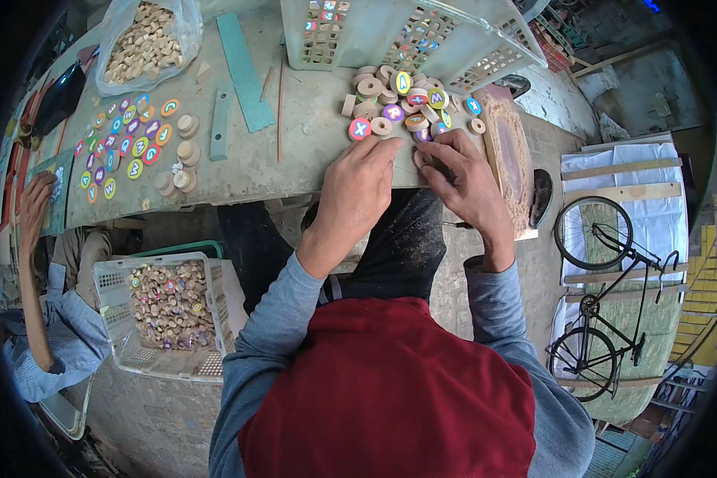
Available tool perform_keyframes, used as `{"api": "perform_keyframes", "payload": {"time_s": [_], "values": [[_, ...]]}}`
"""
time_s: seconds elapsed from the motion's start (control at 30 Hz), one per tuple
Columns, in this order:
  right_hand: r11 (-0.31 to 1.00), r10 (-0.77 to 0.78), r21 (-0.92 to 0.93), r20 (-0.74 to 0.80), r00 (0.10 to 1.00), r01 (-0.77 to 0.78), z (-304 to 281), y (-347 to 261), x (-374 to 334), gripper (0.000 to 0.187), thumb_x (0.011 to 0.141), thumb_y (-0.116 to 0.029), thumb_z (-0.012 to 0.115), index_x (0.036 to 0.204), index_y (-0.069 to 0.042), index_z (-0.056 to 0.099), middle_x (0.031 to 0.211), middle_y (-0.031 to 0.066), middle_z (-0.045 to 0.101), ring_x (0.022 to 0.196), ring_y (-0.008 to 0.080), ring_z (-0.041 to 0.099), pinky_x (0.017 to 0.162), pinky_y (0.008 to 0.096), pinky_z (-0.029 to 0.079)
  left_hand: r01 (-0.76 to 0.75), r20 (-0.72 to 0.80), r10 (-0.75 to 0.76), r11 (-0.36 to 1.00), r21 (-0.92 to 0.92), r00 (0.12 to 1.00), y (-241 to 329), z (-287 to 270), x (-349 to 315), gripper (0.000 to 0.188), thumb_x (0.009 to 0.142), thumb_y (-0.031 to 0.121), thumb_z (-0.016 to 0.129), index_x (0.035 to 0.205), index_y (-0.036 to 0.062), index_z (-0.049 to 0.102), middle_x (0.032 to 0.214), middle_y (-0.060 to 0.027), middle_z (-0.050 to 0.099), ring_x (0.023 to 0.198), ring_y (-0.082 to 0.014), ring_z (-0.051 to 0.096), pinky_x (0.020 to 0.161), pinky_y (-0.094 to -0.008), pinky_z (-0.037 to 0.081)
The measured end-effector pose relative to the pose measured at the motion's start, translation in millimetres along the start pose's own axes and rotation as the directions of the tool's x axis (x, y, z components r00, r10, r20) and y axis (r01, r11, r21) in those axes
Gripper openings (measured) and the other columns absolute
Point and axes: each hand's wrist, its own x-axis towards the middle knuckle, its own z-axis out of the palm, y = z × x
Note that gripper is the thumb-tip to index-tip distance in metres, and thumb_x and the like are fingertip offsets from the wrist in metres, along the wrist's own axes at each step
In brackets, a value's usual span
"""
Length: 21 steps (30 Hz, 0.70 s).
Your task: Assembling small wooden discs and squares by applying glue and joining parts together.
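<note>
Both my hands are at the front edge of the worktable, just in front of a heap of round wooden discs (366,88), some with bright printed faces. My right hand (466,177) has its fingers curled on a plain wooden disc (420,159) near the edge. The fingers of my left hand (357,187) are drawn together beside a disc with a red face (360,129). Whatever my left fingertips hold, if anything, is hidden behind the hand. A disc with a purple face (392,112) lies in the heap beyond them.
A pale plastic crate (358,40) stands behind the heap. Round coloured labels (127,143), stacked discs (187,153), green strips (243,72) and a bag of wooden pieces (145,48) lie left. A co-worker's hand (36,203) rests far left. Below stands a filled basket (107,279).
</note>
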Motion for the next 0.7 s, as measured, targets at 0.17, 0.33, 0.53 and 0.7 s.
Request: {"api": "perform_keyframes", "payload": {"time_s": [0.17, 0.33, 0.53, 0.7], "values": [[0.999, -0.036, -0.019, 0.013, 0.999, 0.036, 1.4, 3.1, -0.6, 0.032, 0.084, -0.007, 0.067, 0.115, -0.001, 0.066, 0.105, 0.0124, 0.057, 0.095, 0.0263, 0.059, 0.081, 0.0352, 0.050, 0.002, 0.009, -0.002, 1.000, 0.000, 1.000, -0.7, -0.4, -0.9, 0.023, 0.087, -0.003, 0.055, 0.108, -0.0028, 0.063, 0.099, -0.0188, 0.065, 0.085, -0.0348, 0.066, 0.074, -0.0417, 0.052], [0.999, -0.037, -0.037, 0.016, 0.999, 0.038, 0.8, 1.2, -0.7, 0.030, 0.084, -0.007, 0.067, 0.114, -0.001, 0.066, 0.104, 0.0123, 0.057, 0.094, 0.0263, 0.059, 0.080, 0.0352, 0.050, -0.005, 0.007, 0.005, 1.000, -0.007, 1.000, -1.6, 0.4, -1.3, 0.023, 0.087, -0.003, 0.055, 0.108, -0.0029, 0.063, 0.099, -0.0187, 0.065, 0.085, -0.0349, 0.066, 0.074, -0.0418, 0.052], [0.998, -0.036, -0.054, 0.018, 0.999, 0.037, 0.9, 1.1, -1.3, 0.030, 0.085, -0.008, 0.067, 0.114, -0.001, 0.066, 0.104, 0.0122, 0.057, 0.094, 0.0262, 0.059, 0.081, 0.0350, 0.050, -0.018, 0.002, 0.018, 1.000, 0.006, 1.000, -0.4, 0.9, -1.0, 0.023, 0.087, -0.002, 0.055, 0.108, -0.0030, 0.063, 0.099, -0.0188, 0.065, 0.086, -0.0349, 0.065, 0.075, -0.0421, 0.052], [0.999, -0.037, -0.008, -0.038, 0.999, 0.037, 3.1, 5.1, -3.0, 0.027, 0.087, -0.014, 0.067, 0.111, -0.003, 0.068, 0.106, 0.0130, 0.059, 0.096, 0.0270, 0.061, 0.084, 0.0379, 0.050, -0.028, -0.008, 0.028, 1.000, 0.012, 1.000, 1.8, -0.9, -0.7, 0.022, 0.088, -0.002, 0.054, 0.108, -0.0031, 0.063, 0.098, -0.0192, 0.065, 0.086, -0.0353, 0.066, 0.075, -0.0425, 0.052]]}}
